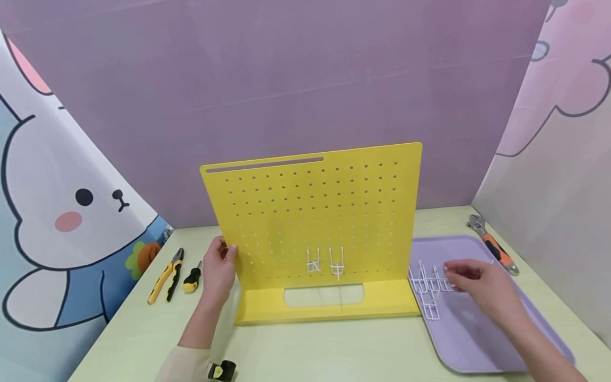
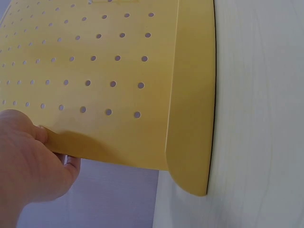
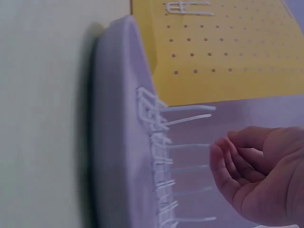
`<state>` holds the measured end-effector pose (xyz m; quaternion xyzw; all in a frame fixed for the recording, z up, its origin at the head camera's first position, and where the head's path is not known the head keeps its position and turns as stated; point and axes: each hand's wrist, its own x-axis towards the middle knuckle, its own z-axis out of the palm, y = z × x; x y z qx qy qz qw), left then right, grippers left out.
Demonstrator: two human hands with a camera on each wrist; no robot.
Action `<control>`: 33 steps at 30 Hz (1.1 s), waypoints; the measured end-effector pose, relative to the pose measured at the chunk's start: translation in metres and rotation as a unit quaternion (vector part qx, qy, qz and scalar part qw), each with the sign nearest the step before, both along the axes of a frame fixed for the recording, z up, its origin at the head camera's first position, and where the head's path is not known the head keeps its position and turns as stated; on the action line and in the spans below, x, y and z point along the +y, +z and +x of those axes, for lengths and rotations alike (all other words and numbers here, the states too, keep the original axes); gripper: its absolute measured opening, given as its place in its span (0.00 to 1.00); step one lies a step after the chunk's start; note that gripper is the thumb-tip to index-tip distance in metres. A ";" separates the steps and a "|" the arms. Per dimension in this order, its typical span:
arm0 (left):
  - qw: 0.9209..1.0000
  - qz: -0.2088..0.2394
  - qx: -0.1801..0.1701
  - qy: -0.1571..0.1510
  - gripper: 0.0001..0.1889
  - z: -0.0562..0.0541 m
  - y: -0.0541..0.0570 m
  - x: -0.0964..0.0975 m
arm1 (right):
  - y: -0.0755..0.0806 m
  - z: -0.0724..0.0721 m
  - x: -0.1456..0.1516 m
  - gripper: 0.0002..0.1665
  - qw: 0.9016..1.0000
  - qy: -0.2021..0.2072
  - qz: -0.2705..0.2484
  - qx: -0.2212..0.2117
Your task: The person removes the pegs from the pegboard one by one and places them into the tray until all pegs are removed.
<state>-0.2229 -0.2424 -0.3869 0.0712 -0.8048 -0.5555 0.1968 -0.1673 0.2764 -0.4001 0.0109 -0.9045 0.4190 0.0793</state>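
Observation:
A yellow pegboard stands upright on its base. My left hand grips its left edge, thumb on the front face and fingers behind, as the left wrist view also shows. Two white wire hooks, a left one and a right one, sit low on the board. My right hand is over the purple tray beside a cluster of white wire hooks. In the right wrist view its loosely curled fingertips are right at the end of one hook's prong.
Yellow-handled pliers and a stubby screwdriver lie left of the board. An adjustable wrench with an orange handle lies behind the tray's right side. A purple back wall and printed side panels enclose the table.

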 end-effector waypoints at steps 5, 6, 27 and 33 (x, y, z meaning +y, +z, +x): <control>1.000 -0.002 -0.004 0.005 0.13 0.000 0.000 0.001 | 0.018 0.005 -0.013 0.23 0.998 -0.021 -0.029 0.060; 1.000 -0.002 -0.004 0.005 0.13 0.001 0.000 0.001 | 0.020 0.005 -0.017 0.22 0.996 -0.025 -0.033 0.073; 1.000 0.011 -0.009 -0.001 0.13 0.002 0.002 0.002 | 0.024 -0.003 -0.112 0.15 0.980 0.072 -0.133 0.129; 1.000 0.008 -0.011 0.003 0.13 0.002 0.003 0.002 | 0.020 -0.008 -0.133 0.16 0.975 0.097 -0.170 0.104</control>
